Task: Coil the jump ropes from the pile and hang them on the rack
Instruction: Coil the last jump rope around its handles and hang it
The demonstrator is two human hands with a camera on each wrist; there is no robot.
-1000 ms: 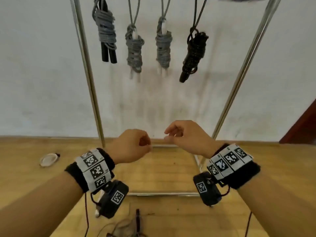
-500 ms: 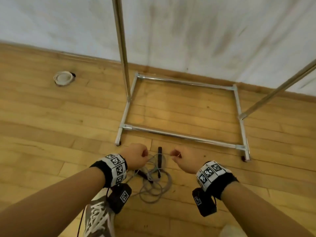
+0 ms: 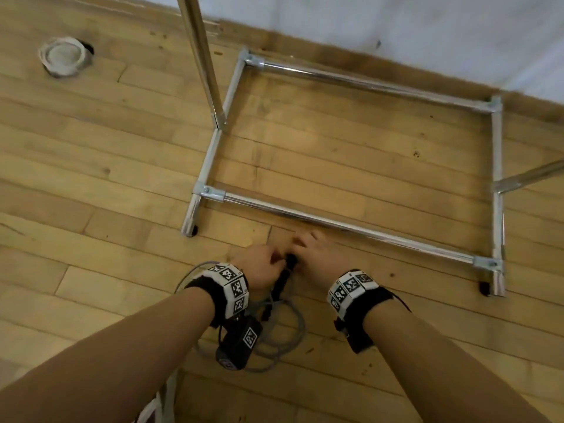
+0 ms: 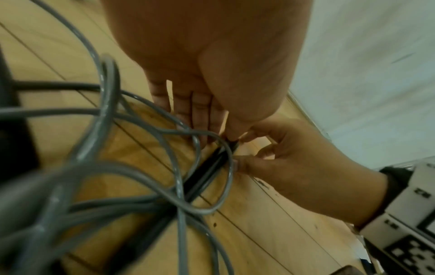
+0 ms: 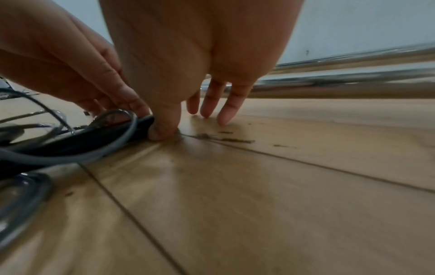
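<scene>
Hands: left [image 3: 259,264], right [image 3: 317,254] both pinch black handles [image 3: 282,280] | writing: unreadable

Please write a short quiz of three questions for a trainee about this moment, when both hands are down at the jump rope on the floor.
1. True or false: the grey rope lies in loose loops on the wooden floor.
2. What do both hands meet at? A) the round white thing B) the black handles C) the rack's upright pole
3. Fill in: the rope lies just outside the ____ bar of the rack base.

Key: 1 true. 2 B: the left hand and the right hand close in on the black handles. 3 near (front).
</scene>
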